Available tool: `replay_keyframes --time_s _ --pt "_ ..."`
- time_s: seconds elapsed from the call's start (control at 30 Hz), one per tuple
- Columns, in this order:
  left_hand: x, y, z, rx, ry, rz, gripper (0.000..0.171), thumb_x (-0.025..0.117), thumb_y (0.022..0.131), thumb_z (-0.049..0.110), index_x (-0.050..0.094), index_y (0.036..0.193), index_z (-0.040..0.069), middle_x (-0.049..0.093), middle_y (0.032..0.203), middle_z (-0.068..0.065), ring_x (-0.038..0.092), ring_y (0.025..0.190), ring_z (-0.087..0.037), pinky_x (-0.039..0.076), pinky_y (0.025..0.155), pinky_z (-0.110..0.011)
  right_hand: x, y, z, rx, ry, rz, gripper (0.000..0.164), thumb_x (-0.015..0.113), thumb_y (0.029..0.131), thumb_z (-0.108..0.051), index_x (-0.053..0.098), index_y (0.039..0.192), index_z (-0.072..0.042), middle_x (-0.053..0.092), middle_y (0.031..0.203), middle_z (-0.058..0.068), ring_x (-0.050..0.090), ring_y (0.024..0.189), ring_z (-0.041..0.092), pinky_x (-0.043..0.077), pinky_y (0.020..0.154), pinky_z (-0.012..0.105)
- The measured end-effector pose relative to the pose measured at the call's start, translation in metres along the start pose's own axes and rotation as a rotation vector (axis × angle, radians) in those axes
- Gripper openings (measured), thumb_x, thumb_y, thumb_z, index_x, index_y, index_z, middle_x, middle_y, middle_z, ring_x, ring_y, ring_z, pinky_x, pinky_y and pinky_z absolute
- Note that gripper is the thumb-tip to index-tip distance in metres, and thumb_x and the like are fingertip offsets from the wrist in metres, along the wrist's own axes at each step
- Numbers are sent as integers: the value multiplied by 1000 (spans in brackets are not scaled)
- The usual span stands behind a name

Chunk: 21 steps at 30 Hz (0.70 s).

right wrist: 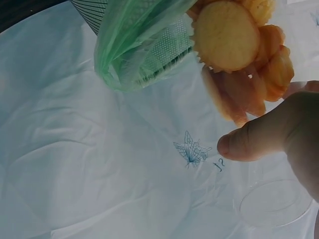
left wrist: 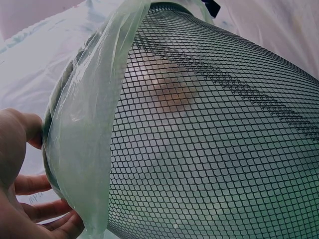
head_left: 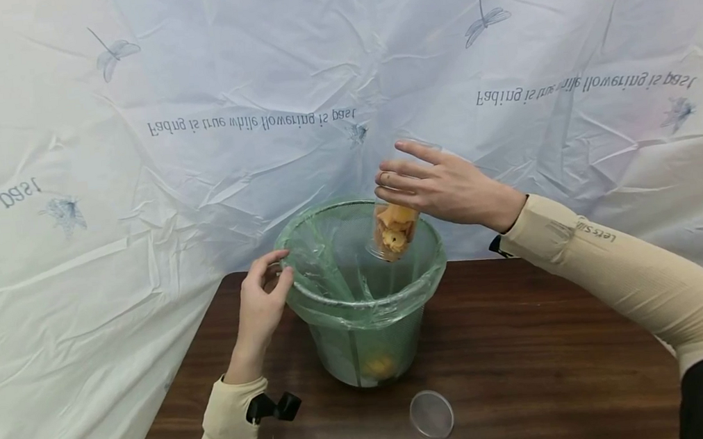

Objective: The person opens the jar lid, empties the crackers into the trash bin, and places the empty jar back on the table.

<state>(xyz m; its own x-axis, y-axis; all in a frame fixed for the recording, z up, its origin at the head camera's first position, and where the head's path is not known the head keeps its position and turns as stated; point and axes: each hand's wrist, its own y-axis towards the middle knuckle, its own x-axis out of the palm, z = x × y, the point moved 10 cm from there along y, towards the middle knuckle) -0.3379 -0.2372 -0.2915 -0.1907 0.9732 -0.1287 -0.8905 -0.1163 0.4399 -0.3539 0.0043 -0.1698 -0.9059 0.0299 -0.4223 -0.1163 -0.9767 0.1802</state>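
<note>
A clear plastic jar of cookies is in my right hand, tipped mouth-down over the trash can. The golden cookies have gathered toward its lower end, while its upper end looks bare. My left hand holds the left rim of the mesh trash can, thumb and fingers spread along the edge. A thin green bag lines the can and folds out over its rim. Through the wall, a yellowish lump shows at the can's bottom.
On the dark wooden table, a round clear lid lies in front of the can. A white printed sheet hangs behind and to the sides. Black straps with small cameras sit on both wrists.
</note>
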Motion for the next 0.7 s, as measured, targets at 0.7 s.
replay_keyframes --time_s 0.7 --pt "4 -15 8 -4 13 23 33 62 95 14 60 127 5 54 126 -9 54 105 -17 47 88 -22 -6 -2 -6 -28 31 2 52 71 86 -3 58 135 -15 59 133 8 47 131 27 18 121 48"
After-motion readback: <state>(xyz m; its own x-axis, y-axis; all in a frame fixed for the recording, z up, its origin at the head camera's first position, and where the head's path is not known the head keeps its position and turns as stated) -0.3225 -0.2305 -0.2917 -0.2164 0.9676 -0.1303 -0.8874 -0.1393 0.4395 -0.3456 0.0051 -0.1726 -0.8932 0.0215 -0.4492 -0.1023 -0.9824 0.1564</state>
